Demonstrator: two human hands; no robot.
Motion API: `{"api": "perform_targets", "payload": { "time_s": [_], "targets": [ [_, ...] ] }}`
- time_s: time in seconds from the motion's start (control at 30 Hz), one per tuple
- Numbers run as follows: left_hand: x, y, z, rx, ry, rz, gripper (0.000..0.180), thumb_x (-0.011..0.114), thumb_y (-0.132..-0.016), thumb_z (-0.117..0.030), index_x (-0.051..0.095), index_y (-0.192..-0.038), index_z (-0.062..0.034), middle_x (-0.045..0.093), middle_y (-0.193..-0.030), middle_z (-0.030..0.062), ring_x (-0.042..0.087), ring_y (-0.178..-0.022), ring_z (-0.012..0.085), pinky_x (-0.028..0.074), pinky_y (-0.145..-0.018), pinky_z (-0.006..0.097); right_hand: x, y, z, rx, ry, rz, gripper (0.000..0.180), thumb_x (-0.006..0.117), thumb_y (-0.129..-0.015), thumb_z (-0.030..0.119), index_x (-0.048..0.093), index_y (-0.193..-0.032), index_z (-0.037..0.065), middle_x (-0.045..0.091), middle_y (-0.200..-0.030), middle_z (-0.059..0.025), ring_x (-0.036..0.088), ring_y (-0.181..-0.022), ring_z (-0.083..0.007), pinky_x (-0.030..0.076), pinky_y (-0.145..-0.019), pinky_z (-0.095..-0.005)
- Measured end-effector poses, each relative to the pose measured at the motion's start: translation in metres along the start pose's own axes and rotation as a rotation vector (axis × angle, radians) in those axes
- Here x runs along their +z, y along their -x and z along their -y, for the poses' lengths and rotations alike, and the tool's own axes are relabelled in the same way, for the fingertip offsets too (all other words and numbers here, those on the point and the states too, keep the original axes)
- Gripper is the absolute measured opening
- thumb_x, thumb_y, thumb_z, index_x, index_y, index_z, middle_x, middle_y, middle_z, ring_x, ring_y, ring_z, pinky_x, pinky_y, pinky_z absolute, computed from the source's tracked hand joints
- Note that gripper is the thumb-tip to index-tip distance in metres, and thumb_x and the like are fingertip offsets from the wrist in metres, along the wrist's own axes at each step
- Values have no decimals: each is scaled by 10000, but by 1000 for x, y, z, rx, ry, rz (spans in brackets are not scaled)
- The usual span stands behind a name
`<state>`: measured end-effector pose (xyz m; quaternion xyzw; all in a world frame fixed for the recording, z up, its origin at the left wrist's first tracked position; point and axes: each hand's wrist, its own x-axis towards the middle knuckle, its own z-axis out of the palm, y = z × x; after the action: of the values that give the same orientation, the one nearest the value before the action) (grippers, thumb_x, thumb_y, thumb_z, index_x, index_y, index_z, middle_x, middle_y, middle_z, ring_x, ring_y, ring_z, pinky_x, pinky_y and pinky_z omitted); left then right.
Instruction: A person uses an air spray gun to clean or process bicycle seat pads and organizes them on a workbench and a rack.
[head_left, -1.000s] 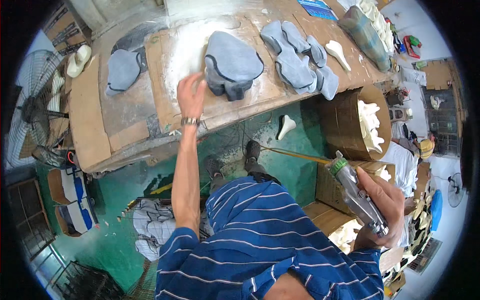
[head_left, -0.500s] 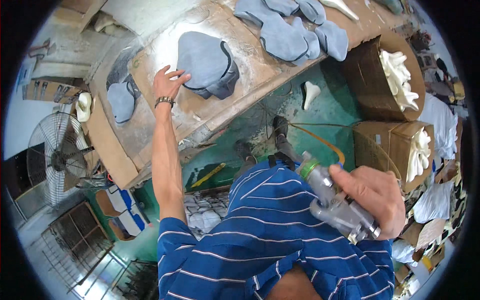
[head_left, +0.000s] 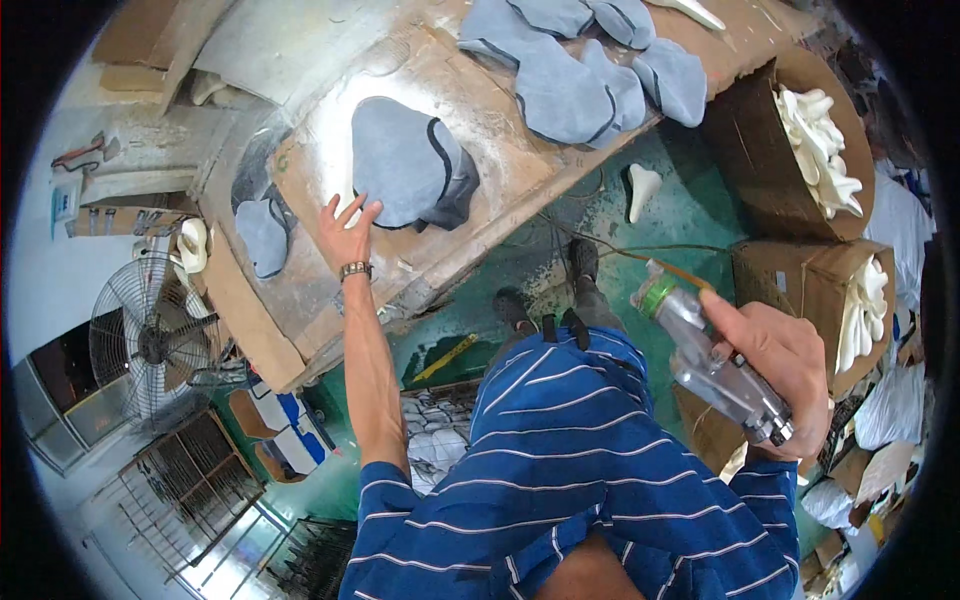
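Observation:
A stack of blue-grey, saddle-shaped fabric covers with dark edging [head_left: 400, 160] lies on a worktable. My left hand [head_left: 347, 235] is at the stack's near-left edge, fingers spread, with the fingertips at or just beside the fabric; whether they touch is hard to tell. My right hand [head_left: 775, 365] is wrapped round a grey spray gun [head_left: 715, 365] with a green ring near its nozzle. It is held in front of my right side, away from the table. White overspray dusts the cardboard [head_left: 505, 165] under the stack.
More blue-grey covers [head_left: 565, 90] lie at the table's far right, and a smaller one [head_left: 262, 238] on the left. Cardboard boxes [head_left: 745, 150] of white saddle-shaped pieces stand at right. One white piece [head_left: 642, 190] and a hose [head_left: 640, 250] are on the green floor. A fan [head_left: 150, 340] stands left.
The whole view has shifted slightly. My left hand has slid a little toward me along the stack's edge. The spray gun has moved to the right, away from my shirt.

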<state>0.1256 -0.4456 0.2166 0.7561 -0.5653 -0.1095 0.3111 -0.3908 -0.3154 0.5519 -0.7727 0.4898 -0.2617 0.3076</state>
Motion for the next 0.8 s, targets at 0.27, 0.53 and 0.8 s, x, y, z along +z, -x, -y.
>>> {"api": "perform_targets", "payload": {
  "time_s": [0.27,0.53,0.8],
  "targets": [
    [-4,1,-9,-26,-13,-13,437,908,-720,-434,836,-1087,-209,604,-1437,175,536,-1351,325,405,-1147,435,4,-54,5,-104,29,-8,626,782,-683,80,690,-1291,-35,683,-777,-122,680,-668,-261,517,-616,-347],
    [-13,24,6,-588,1466,-611,699,655,-1003,-374,394,-1586,-90,482,-1582,71,387,-1476,257,221,-1231,467,19,-79,36,-144,51,22,611,795,-703,54,675,-1289,-71,680,-783,-142,668,-659,-271,508,-612,-349],
    [4,193,63,-800,1187,-347,546,691,-994,-416,614,-1386,-44,650,-1367,85,561,-1320,243,377,-1129,519,27,-98,50,-239,-41,174,694,731,-706,93,607,-1362,-99,680,-874,-194,677,-698,-316,503,-635,-359]
  ]
}}
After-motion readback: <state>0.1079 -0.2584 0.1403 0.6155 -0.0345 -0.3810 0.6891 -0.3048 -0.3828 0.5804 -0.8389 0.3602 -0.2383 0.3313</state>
